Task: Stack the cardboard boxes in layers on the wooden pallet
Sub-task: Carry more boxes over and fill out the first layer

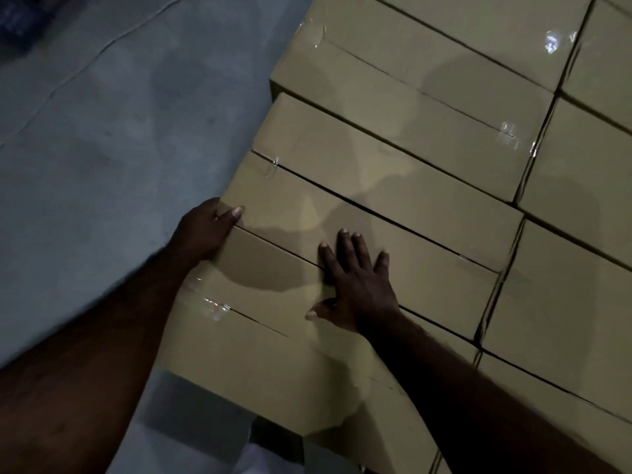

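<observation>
Grey concrete floor [102, 165] runs along the left, dim and bare, beside a waist-high block of boxes. The cardboard box [342, 159] being dealt with lies in the top layer at the stack's left edge, its long axis running from the left hand away to the right. The left hand [205, 230] clasps its near-left end, with the thumb hooked over the top and the fingers hidden down the end face. The right hand [359, 285] lies flat with fingers spread. Its palm is on the neighbouring box [266, 282] and its fingertips reach across the gap onto the first. The left hand is the one at the box's end, so any push along its length would likely come from there. Clear tape [270, 164] glints on the flap seams. No print or label can be read, and the pallet itself is out of sight.
</observation>
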Action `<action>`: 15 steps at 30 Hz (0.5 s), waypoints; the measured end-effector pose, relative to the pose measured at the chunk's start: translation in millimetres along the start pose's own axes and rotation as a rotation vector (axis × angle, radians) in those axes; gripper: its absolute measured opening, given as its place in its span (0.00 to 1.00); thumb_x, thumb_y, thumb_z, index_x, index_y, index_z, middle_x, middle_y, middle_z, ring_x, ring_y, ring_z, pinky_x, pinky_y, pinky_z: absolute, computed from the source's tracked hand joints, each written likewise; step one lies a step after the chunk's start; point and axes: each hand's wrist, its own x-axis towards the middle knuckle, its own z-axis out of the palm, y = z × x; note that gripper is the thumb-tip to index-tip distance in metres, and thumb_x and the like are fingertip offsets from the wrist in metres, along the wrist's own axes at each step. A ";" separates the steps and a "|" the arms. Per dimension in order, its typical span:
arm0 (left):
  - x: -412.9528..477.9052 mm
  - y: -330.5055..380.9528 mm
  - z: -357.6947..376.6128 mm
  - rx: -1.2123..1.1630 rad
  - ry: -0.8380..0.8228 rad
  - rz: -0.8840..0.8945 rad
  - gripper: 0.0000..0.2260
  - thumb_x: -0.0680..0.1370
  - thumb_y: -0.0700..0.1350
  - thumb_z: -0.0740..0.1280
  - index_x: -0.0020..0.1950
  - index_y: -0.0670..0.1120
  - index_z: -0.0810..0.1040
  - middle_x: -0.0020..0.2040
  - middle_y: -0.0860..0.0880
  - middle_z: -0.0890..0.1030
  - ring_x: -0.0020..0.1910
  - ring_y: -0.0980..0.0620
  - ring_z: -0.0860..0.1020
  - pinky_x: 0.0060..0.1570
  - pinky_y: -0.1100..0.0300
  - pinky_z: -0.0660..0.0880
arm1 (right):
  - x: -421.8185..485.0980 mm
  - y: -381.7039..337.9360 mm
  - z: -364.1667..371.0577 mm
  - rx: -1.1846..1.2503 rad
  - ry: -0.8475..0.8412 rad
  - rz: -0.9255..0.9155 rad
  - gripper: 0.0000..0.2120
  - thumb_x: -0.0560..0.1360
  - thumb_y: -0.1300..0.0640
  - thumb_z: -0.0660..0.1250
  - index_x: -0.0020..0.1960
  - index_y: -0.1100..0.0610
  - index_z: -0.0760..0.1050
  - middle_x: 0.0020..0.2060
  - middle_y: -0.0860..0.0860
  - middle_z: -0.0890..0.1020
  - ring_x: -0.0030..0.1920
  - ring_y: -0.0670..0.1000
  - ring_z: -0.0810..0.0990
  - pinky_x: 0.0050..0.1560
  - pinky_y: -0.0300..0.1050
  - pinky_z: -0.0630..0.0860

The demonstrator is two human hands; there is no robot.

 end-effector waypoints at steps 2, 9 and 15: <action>-0.3 0.9 2.4 -0.006 0.004 -0.020 0.23 0.81 0.62 0.61 0.60 0.43 0.78 0.57 0.42 0.82 0.57 0.42 0.79 0.56 0.52 0.73 | -0.5 -0.9 -1.1 -0.016 -0.008 -0.001 0.58 0.67 0.25 0.66 0.81 0.48 0.37 0.79 0.57 0.34 0.79 0.61 0.34 0.73 0.74 0.44; -4.2 0.7 4.7 -0.006 0.014 -0.017 0.17 0.82 0.58 0.60 0.46 0.45 0.72 0.43 0.43 0.78 0.51 0.40 0.79 0.44 0.57 0.65 | 10.8 -15.5 -17.8 -0.012 0.043 0.011 0.51 0.71 0.29 0.64 0.81 0.50 0.41 0.80 0.59 0.39 0.80 0.62 0.39 0.75 0.71 0.44; -8.5 -0.9 3.5 -0.057 0.021 0.001 0.21 0.80 0.62 0.61 0.47 0.43 0.74 0.43 0.42 0.79 0.49 0.41 0.79 0.42 0.58 0.65 | 36.9 -30.1 -25.3 0.014 -0.027 0.031 0.54 0.69 0.30 0.70 0.80 0.46 0.40 0.80 0.57 0.35 0.79 0.62 0.36 0.72 0.74 0.48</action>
